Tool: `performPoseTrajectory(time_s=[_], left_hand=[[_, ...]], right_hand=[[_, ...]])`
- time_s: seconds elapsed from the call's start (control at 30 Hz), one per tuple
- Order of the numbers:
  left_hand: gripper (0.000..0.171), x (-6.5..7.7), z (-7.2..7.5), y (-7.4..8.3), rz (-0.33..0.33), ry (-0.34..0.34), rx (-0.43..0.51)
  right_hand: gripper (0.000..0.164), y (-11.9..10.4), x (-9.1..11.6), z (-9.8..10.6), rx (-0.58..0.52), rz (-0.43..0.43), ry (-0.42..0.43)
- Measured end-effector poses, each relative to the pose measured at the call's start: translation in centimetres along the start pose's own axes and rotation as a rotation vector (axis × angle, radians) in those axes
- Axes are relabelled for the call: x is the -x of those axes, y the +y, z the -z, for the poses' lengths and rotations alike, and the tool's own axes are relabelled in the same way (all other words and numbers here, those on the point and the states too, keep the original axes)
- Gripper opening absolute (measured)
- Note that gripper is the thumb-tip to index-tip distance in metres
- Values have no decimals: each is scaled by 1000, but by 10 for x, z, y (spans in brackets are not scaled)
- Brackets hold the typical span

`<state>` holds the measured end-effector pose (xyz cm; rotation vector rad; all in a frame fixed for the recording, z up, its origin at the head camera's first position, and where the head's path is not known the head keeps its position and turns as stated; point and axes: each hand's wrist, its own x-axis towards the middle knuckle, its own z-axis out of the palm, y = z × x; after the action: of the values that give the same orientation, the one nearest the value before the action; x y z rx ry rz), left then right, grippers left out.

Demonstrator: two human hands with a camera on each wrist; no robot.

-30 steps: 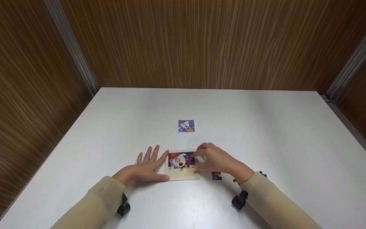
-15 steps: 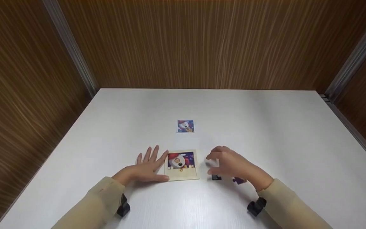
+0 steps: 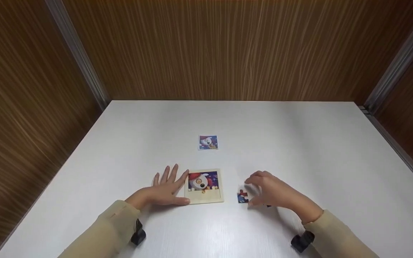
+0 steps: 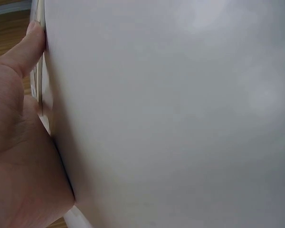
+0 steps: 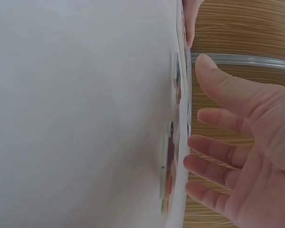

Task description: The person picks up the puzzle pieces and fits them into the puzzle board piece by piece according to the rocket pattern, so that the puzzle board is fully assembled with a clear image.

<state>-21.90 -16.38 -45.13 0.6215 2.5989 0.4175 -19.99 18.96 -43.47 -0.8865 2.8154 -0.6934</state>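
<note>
A small framed jigsaw board (image 3: pixel 206 197) lies on the table, its upper part filled with a picture of a white-faced figure in a red hat. My left hand (image 3: pixel 165 192) lies flat with fingers spread, thumb and index finger on the board's left edge. Right of the board, my right hand (image 3: pixel 276 191) hovers with loosely bent fingers and nothing between them. Just left of its fingers is a red and blue jigsaw piece (image 3: pixel 242 198). Another jigsaw piece (image 5: pixel 168 166), purple and orange, shows in the right wrist view; the hand mostly covers it in the head view.
A small printed picture card (image 3: pixel 208 142) lies behind the board. The white table (image 3: pixel 299 143) ends at wood-grain panels (image 3: pixel 228 50) at the back and both sides. Black straps with wrist cameras sit at both cuffs.
My right hand has drawn back from the board to the right, over the loose pieces. The board's top right corner, earlier covered by its fingers, now shows filled. The left hand stays put.
</note>
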Motion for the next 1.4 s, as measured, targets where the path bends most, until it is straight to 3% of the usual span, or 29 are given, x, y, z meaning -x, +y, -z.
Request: performPoseTrajectory(time_s=[0.13, 0.33, 0.77, 1.17, 1.4], left_hand=[[99, 1, -1, -2, -11, 0, 32], [103, -4, -10, -9, -37, 32, 54], [99, -1, -2, -1, 6, 4, 25], [99, -1, -2, 1, 2, 5, 35], [96, 1, 0, 2, -3, 8, 20]], right_hand=[[58, 0, 3, -3, 0, -49, -33], [42, -3, 1, -7, -5, -94, -46], [23, -2, -5, -10, 2, -68, -22], [23, -1, -6, -8, 18, -6, -26], [23, -2, -8, -7, 29, -15, -36]])
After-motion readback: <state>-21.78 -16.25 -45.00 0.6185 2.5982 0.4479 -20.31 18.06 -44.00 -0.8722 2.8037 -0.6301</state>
